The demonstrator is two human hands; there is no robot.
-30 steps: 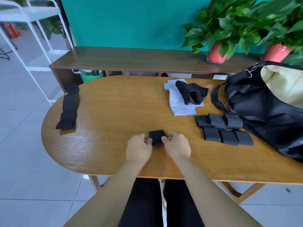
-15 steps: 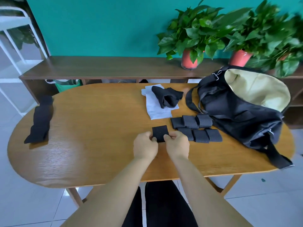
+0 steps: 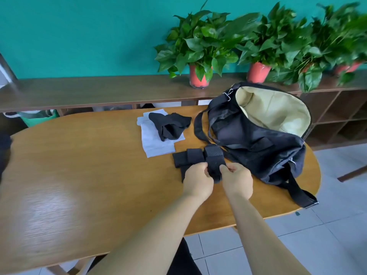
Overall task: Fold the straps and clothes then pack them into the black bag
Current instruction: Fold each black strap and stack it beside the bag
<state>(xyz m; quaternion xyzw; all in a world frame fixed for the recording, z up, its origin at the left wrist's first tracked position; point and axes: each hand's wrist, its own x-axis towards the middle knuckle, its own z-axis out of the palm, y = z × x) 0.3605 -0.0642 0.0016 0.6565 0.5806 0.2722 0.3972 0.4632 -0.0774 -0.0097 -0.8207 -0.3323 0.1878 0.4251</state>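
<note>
My left hand (image 3: pixel 196 180) and my right hand (image 3: pixel 236 178) both pinch a folded black strap (image 3: pixel 215 165), held over the group of folded black straps (image 3: pixel 187 156) on the wooden table (image 3: pixel 79 165). My hands hide part of that group. The black bag (image 3: pixel 256 143) lies open just right of the straps, showing its cream lining. Behind the straps, a crumpled black garment (image 3: pixel 170 126) rests on a folded white cloth (image 3: pixel 154 140). An unfolded black strap (image 3: pixel 4 147) shows at the far left edge of the table.
A long dark shelf (image 3: pixel 99 90) runs behind the table and carries potted plants in red pots (image 3: pixel 198 76). A green bag (image 3: pixel 37 117) sits under the shelf at left. The black bag's shoulder strap (image 3: pixel 301 195) hangs off the table's right end over tiled floor.
Both hands have carried the folded strap rightwards, from the middle of the table to above the group of folded straps beside the bag. The view has turned right.
</note>
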